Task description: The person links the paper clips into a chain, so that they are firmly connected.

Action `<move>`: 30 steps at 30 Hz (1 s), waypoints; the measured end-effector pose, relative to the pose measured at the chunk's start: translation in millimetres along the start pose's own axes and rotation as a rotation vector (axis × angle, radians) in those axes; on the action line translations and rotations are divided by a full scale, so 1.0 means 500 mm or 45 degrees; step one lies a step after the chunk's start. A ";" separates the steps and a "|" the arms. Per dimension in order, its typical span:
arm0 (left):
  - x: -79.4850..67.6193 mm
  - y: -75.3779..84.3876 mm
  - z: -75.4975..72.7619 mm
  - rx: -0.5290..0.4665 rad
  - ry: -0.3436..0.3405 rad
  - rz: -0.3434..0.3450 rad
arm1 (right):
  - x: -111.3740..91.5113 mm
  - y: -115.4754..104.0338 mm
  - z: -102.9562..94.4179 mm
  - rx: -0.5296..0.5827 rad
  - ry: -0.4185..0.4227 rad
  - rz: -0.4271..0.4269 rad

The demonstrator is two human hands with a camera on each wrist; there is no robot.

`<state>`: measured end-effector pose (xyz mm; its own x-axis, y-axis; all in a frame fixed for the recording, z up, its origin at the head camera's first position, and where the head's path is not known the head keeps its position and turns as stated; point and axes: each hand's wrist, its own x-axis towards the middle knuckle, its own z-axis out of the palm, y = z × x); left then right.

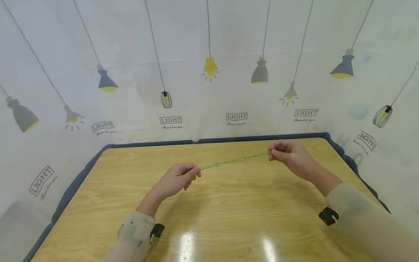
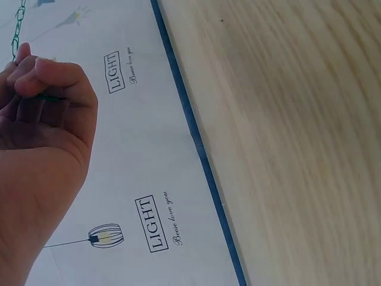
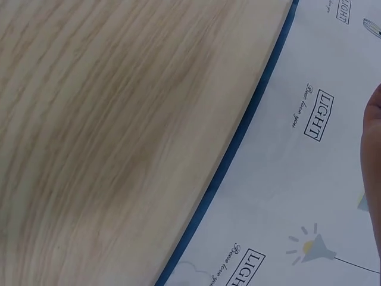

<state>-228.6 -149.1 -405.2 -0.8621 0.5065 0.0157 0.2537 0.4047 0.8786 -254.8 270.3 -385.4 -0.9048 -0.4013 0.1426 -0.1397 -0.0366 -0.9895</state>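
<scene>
A thin green paper clip chain is stretched in the air above the table, rising slightly toward the right. Its left end is pinched between the thumb and fingers of my left hand. At the other end, my right hand pinches the chain with its thumb and fingertips. In the left wrist view, the linked wire of the chain runs upward from the curled fingers, and a bit of green shows inside the hand. Only an edge of the right hand enters the right wrist view, so its grip is hidden there.
The wood-grain table lies beneath both hands. A dark blue edge strip borders its back and sides. White wall covering printed with lamps stands behind and on both sides. Black wrist devices hang at both sleeves.
</scene>
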 end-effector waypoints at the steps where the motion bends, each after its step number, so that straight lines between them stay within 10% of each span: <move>1: 0.001 0.000 0.000 -0.003 -0.003 0.002 | -0.002 0.002 -0.001 -0.005 -0.003 -0.003; 18: -0.009 -0.001 -0.001 0.011 0.141 -0.038 | -0.019 0.020 -0.024 0.097 -0.003 -0.050; 30: -0.008 -0.009 -0.012 -0.119 0.039 0.001 | -0.020 0.020 -0.031 0.103 0.024 -0.042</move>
<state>-228.9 -157.5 -406.5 -0.8752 0.4828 0.0298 0.2137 0.3306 0.9193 -253.3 288.2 -396.5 -0.9076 -0.3816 0.1750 -0.1376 -0.1236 -0.9828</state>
